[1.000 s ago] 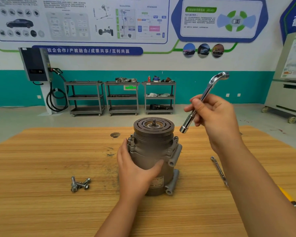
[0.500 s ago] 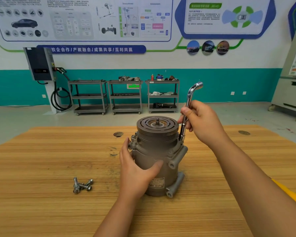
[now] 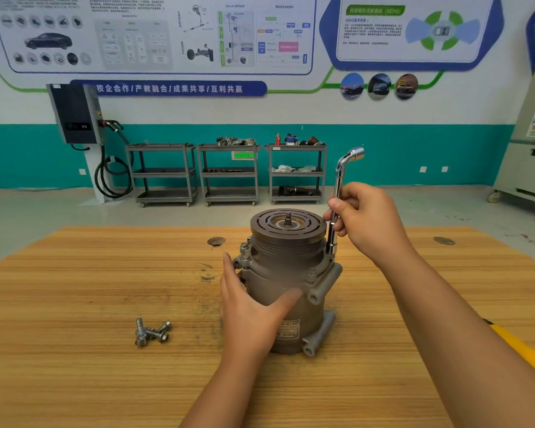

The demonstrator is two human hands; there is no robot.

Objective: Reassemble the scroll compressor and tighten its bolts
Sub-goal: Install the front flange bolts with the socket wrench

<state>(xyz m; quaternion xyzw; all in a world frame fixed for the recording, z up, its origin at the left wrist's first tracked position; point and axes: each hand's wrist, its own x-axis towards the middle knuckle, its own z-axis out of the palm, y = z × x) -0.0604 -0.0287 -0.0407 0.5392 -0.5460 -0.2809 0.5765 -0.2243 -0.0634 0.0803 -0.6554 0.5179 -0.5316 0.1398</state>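
tabletop (image 3: 74,381) of light wood fills the part closest to me. both arms reach in from the bottom. at the right edge, a yellow thing (image 3: 521,349) pokes out from under the right arm, and i cannot tell what it is. to the left, a small pile of loose bolts (image 3: 152,332) lies on the wood, well apart from everything else.

next comes the left hand (image 3: 250,313). it hugs the side of the compressor (image 3: 286,273), with the thumb laid across the front. the compressor stands upright near the middle of the table, with its round grooved plate on top. two bolts show on its rim, one at the front (image 3: 312,274) and one on the left (image 3: 244,249).

a bit farther, the right hand (image 3: 368,223) is curled around the shaft of a shiny bent wrench (image 3: 338,186). the wrench stands almost straight up. its low end is down at the rim on the far right side of the compressor. i cannot tell if it sits on a bolt.

far back are three grey carts (image 3: 229,174), a charger box (image 3: 74,112) with a black cable, and posters (image 3: 167,35) on the wall.
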